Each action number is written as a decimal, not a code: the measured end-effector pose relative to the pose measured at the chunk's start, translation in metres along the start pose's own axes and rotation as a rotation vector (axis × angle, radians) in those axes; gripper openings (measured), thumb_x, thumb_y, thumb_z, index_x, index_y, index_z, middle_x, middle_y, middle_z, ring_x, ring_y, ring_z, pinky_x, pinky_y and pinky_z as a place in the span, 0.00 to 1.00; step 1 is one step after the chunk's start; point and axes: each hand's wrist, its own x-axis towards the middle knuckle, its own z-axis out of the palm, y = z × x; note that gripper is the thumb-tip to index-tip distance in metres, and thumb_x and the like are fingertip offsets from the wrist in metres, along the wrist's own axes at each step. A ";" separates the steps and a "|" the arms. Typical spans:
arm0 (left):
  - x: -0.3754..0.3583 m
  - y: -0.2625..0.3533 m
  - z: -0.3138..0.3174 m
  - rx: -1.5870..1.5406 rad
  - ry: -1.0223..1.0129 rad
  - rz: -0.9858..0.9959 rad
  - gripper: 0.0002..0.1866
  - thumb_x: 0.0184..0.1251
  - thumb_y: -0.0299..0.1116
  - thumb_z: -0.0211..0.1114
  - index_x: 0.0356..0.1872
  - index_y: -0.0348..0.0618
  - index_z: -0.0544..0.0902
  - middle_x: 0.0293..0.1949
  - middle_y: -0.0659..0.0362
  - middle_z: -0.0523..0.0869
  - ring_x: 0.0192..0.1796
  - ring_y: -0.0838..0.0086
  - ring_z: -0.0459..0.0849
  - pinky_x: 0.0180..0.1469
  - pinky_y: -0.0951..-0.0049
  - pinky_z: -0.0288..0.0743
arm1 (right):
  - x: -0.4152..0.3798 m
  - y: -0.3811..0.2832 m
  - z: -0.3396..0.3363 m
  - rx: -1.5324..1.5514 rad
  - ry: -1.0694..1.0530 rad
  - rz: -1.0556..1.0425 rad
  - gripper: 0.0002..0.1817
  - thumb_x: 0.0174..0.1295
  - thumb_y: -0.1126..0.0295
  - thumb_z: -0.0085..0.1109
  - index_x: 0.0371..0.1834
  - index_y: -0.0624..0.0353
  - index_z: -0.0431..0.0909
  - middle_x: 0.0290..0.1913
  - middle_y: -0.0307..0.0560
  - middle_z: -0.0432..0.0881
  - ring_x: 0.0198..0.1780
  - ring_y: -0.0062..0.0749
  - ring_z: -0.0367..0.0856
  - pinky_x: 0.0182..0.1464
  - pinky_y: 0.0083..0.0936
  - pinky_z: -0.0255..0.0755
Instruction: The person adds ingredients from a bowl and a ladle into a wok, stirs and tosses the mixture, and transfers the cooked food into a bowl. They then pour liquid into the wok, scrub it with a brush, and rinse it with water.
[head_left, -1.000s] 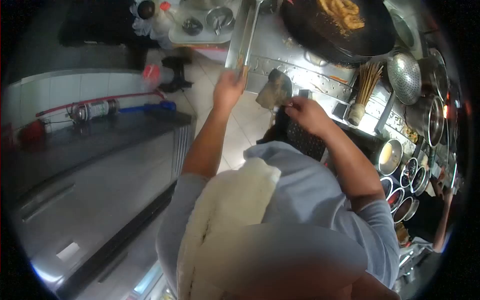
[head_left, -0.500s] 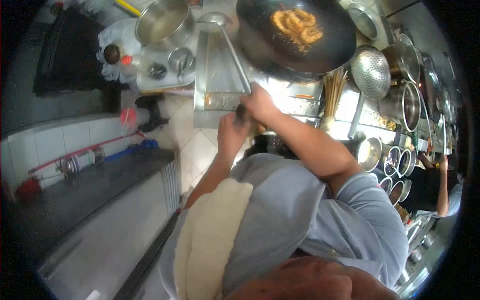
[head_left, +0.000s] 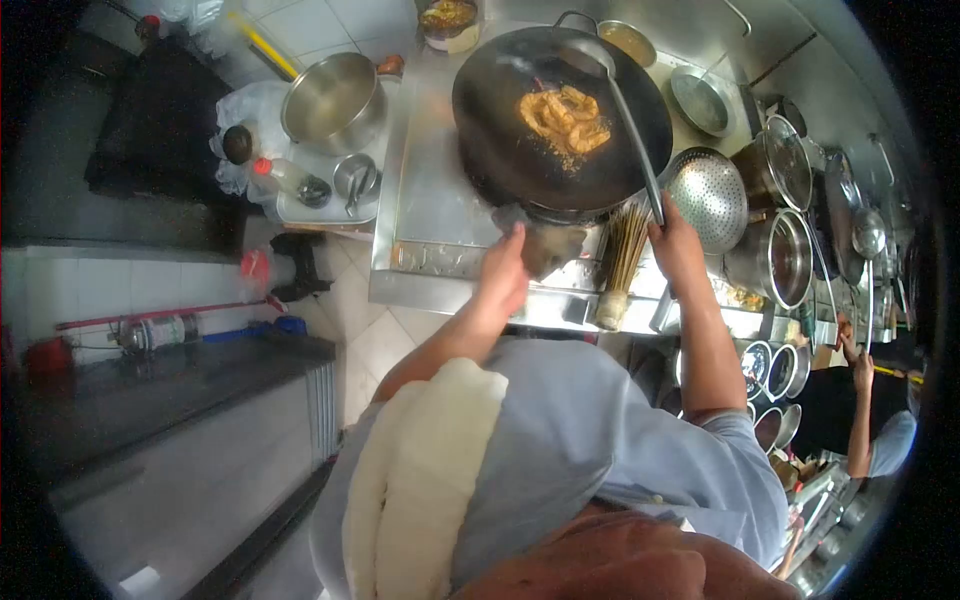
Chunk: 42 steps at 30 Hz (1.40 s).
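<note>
A black wok (head_left: pixel 490 100) stands on the stove with browned, curled food pieces (head_left: pixel 565 120) in its middle. My right hand (head_left: pixel 682 250) is closed around the handle of a long metal ladle (head_left: pixel 632 130), whose bowl hangs over the far side of the wok. My left hand (head_left: pixel 505 272) grips a dark, folded cloth (head_left: pixel 548 248) just below the near rim of the wok. Right of the cloth lies a bamboo wok brush (head_left: pixel 622 262). A round perforated strainer (head_left: pixel 708 200) sits beside the wok, near my right hand.
On the left, a tray (head_left: pixel 300 212) holds a red-capped bottle (head_left: pixel 290 182) and a small metal cup (head_left: pixel 356 180), with a steel pot (head_left: pixel 335 105) behind. Deeper pots (head_left: pixel 775 255) line the right side. Another person's arm (head_left: pixel 862 405) shows at far right. A dark counter (head_left: pixel 170 385) runs along the left.
The ladle has swung right, from beside the wok to over it. My hands have separated: the right moved right with the ladle, the left moved to the wok's near edge with the cloth.
</note>
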 end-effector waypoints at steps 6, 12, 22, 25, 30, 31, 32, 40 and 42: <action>0.042 0.000 0.027 -0.283 -0.106 -0.099 0.28 0.75 0.53 0.59 0.63 0.40 0.72 0.59 0.52 0.81 0.60 0.60 0.80 0.64 0.56 0.73 | -0.004 0.046 -0.005 -0.050 -0.055 -0.161 0.32 0.66 0.68 0.59 0.74 0.55 0.64 0.48 0.67 0.84 0.51 0.62 0.83 0.52 0.48 0.76; 0.097 -0.019 0.029 -0.145 -0.125 -0.164 0.16 0.73 0.39 0.59 0.53 0.38 0.78 0.48 0.51 0.87 0.49 0.60 0.87 0.53 0.58 0.82 | -0.063 0.038 -0.073 -0.087 -0.180 0.016 0.31 0.67 0.69 0.58 0.75 0.49 0.66 0.43 0.62 0.84 0.44 0.57 0.84 0.48 0.44 0.76; 0.040 -0.019 0.036 -0.152 -0.037 -0.100 0.12 0.71 0.32 0.60 0.50 0.37 0.81 0.46 0.53 0.85 0.47 0.68 0.86 0.50 0.65 0.82 | -0.099 -0.006 -0.116 -0.519 -0.359 -0.133 0.33 0.66 0.69 0.55 0.77 0.44 0.62 0.45 0.62 0.83 0.46 0.58 0.84 0.50 0.50 0.75; 0.012 -0.039 0.008 -0.193 -0.039 -0.085 0.12 0.71 0.31 0.59 0.50 0.36 0.81 0.47 0.52 0.86 0.48 0.67 0.86 0.52 0.65 0.82 | -0.075 0.033 -0.031 -0.532 -0.204 -0.070 0.32 0.71 0.69 0.47 0.79 0.43 0.56 0.42 0.62 0.81 0.46 0.58 0.84 0.51 0.52 0.75; -0.021 -0.055 -0.024 -0.137 -0.158 -0.135 0.15 0.74 0.33 0.54 0.55 0.35 0.77 0.51 0.51 0.84 0.52 0.64 0.85 0.56 0.62 0.80 | -0.101 0.038 -0.075 -0.155 -0.125 -0.143 0.35 0.65 0.75 0.60 0.76 0.44 0.64 0.53 0.63 0.83 0.45 0.55 0.86 0.52 0.43 0.78; -0.001 -0.043 -0.016 -0.089 -0.161 -0.158 0.16 0.77 0.36 0.50 0.55 0.36 0.77 0.51 0.52 0.84 0.52 0.65 0.85 0.56 0.63 0.79 | -0.106 0.020 -0.100 -0.175 -0.228 -0.056 0.34 0.64 0.74 0.60 0.75 0.44 0.66 0.50 0.63 0.84 0.47 0.52 0.86 0.52 0.42 0.77; -0.017 -0.011 0.009 0.090 -0.177 -0.124 0.16 0.76 0.38 0.52 0.53 0.37 0.78 0.48 0.53 0.85 0.49 0.65 0.86 0.52 0.63 0.80 | -0.109 0.014 -0.119 -0.198 -0.248 -0.095 0.34 0.64 0.74 0.60 0.75 0.44 0.67 0.48 0.63 0.84 0.47 0.53 0.86 0.51 0.42 0.76; 0.005 -0.001 0.037 -0.076 -0.018 -0.108 0.13 0.72 0.37 0.57 0.45 0.38 0.80 0.39 0.53 0.86 0.41 0.65 0.85 0.48 0.62 0.80 | -0.111 0.016 -0.102 -0.444 -0.267 -0.158 0.34 0.63 0.74 0.57 0.75 0.44 0.66 0.41 0.63 0.82 0.43 0.58 0.82 0.48 0.48 0.74; 0.006 -0.008 0.033 -0.064 -0.028 -0.097 0.13 0.72 0.37 0.57 0.46 0.37 0.80 0.39 0.53 0.86 0.40 0.65 0.85 0.48 0.62 0.80 | -0.098 0.032 -0.056 -0.428 -0.200 -0.138 0.35 0.66 0.73 0.55 0.78 0.44 0.60 0.45 0.63 0.81 0.43 0.61 0.82 0.46 0.49 0.75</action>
